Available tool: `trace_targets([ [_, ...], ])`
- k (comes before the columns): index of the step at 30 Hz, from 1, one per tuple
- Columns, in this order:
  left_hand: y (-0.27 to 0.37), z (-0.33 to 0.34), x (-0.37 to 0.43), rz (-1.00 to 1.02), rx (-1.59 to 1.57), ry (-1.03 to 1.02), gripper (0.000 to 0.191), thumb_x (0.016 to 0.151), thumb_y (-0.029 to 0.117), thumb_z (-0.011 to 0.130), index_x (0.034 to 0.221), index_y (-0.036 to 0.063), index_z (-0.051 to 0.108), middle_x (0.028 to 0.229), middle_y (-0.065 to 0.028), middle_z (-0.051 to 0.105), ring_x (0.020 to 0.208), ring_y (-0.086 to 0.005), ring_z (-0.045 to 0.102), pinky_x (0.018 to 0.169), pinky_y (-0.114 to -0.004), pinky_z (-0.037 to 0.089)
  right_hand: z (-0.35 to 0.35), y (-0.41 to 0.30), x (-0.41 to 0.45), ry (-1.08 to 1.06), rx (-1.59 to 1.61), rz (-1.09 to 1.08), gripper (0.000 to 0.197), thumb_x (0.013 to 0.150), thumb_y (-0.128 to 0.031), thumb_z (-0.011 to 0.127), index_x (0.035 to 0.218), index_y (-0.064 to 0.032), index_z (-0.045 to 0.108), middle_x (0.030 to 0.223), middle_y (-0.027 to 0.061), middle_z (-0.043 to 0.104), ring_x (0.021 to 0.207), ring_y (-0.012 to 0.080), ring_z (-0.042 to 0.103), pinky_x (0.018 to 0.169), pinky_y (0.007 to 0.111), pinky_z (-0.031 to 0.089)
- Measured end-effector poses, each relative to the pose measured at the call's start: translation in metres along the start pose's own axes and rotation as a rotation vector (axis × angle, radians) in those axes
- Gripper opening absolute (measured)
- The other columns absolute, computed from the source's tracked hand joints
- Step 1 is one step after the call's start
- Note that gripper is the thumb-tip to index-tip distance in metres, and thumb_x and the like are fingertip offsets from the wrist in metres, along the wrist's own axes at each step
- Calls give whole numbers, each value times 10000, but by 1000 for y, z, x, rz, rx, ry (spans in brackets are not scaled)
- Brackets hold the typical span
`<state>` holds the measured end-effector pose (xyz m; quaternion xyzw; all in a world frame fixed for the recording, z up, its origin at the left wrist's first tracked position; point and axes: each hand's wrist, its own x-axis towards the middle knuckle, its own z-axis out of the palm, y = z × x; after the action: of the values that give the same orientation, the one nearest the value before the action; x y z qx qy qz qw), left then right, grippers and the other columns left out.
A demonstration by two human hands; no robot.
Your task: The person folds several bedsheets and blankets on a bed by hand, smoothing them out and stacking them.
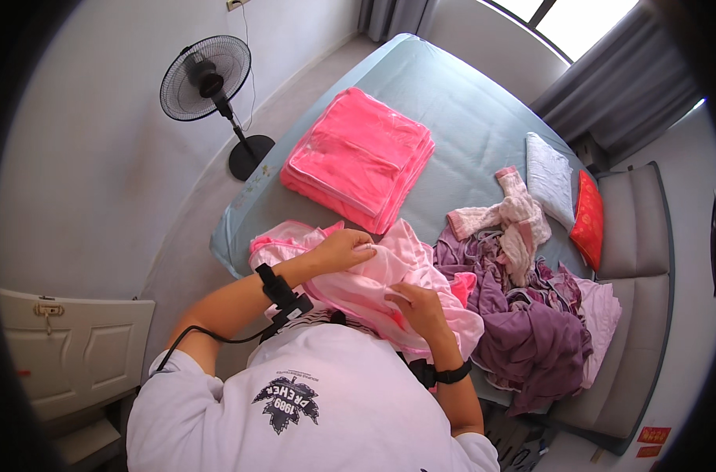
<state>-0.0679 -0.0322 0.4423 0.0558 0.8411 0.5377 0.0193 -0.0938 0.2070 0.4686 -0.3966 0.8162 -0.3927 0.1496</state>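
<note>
Light pink fabric with darker pink trim lies bunched at the near edge of the bed and hangs over my front. My left hand pinches a fold of it between thumb and fingers. Lower and to the right, my right hand grips another part of the same fabric. Just beyond my hands sits a neatly folded stack of bright pink cloth. A crumpled purple cloth lies to the right of the pink fabric, with a cream and pink knitted garment on top. Black bands circle both my wrists.
The bed has a pale blue sheet. A white pillow and a red cushion lie near the grey padded headboard. A black standing fan is beyond the bed's left side. A white panelled door is at lower left.
</note>
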Motion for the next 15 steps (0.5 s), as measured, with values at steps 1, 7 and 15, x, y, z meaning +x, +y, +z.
trace_targets([
  [1, -6, 2, 2, -99, -131, -64, 219, 863, 201, 594, 939, -4, 615, 740, -52, 611, 694, -105, 553, 626, -276, 440, -2, -4, 0, -78, 111, -30, 207, 798, -148, 664, 970, -52, 601, 807, 167, 639, 703, 302, 636, 614, 348, 493],
  [7, 20, 32, -10, -87, -304, -325, 264, 884, 227, 566, 909, -30, 618, 765, -29, 600, 736, -69, 501, 645, -260, 424, -3, -26, 7, 33, 203, 119, 170, 780, -71, 680, 917, -12, 599, 795, 124, 658, 705, 206, 649, 629, 284, 491],
  [15, 32, 21, -26, -75, -49, -327, 280, 796, 192, 639, 982, -10, 583, 891, -151, 620, 857, -241, 608, 732, -328, 451, 13, -10, 7, 126, 315, 256, 257, 767, -104, 703, 945, -14, 541, 759, 126, 644, 687, 206, 637, 638, 296, 490],
])
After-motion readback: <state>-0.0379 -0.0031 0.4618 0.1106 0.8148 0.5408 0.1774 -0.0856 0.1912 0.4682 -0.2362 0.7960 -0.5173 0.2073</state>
